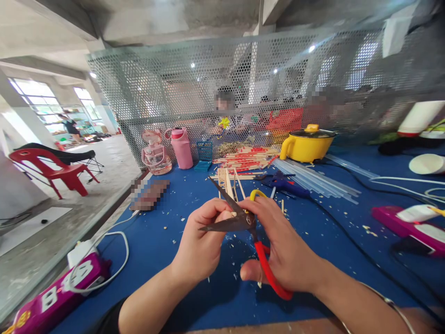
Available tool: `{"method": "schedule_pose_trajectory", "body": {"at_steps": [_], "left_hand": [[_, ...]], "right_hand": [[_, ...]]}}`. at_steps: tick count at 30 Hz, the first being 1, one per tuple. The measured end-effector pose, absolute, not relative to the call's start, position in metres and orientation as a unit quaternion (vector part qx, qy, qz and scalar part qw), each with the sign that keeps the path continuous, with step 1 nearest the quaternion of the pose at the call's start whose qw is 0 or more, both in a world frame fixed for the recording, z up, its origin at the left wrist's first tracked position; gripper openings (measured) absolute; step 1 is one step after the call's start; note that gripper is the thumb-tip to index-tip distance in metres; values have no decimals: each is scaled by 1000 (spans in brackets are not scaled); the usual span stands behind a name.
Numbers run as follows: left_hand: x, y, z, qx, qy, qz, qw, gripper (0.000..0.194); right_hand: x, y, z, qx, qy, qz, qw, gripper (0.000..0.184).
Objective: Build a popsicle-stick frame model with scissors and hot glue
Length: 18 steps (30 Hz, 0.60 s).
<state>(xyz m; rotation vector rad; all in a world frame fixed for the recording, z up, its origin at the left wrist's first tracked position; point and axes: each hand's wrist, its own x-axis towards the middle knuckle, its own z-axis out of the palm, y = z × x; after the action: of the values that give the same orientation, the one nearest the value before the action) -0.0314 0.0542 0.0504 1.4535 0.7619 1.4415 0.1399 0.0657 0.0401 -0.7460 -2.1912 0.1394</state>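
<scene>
In my right hand (pixel 281 232) is a pair of scissors (pixel 250 220) with red and yellow handle grips, its dark blades spread apart and pointing left. My left hand (pixel 201 239) is closed in a pinch between the blades, with a small pale wooden stick piece (pixel 233 214) showing at the fingertips; most of it is hidden. Just beyond my hands stands a small frame of pale wooden sticks (pixel 227 183), partly covered by the blades. To its right lies a blue hot glue gun (pixel 288 184) with a black cord.
Wooden chopsticks (pixel 243 160) and clear glue sticks (pixel 316 181) lie in heaps behind. A yellow electric pot (pixel 309 146), pink bottle (pixel 182 150) and clear pink bottle (pixel 156 155) stand by the mesh panel (pixel 139 83). Purple power strips (pixel 60 287) flank the blue table (pixel 146 260). A person sits beyond.
</scene>
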Motion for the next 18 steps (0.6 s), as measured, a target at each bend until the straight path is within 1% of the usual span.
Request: {"method": "schedule_pose_trajectory", "body": {"at_steps": [5, 10, 13, 18], "left_hand": [[-33, 54, 52, 620, 334, 575, 417, 14], [-33, 53, 53, 620, 334, 572, 421, 20], [-33, 54, 52, 619, 329, 572, 427, 20], [-33, 54, 50, 642, 341, 572, 380, 19]], "right_hand": [[140, 66, 40, -311, -863, 21, 398, 82], [141, 67, 40, -311, -865, -3, 393, 83], [142, 66, 40, -313, -865, -3, 391, 84], [143, 67, 40, -314, -870, -14, 381, 87]]}}
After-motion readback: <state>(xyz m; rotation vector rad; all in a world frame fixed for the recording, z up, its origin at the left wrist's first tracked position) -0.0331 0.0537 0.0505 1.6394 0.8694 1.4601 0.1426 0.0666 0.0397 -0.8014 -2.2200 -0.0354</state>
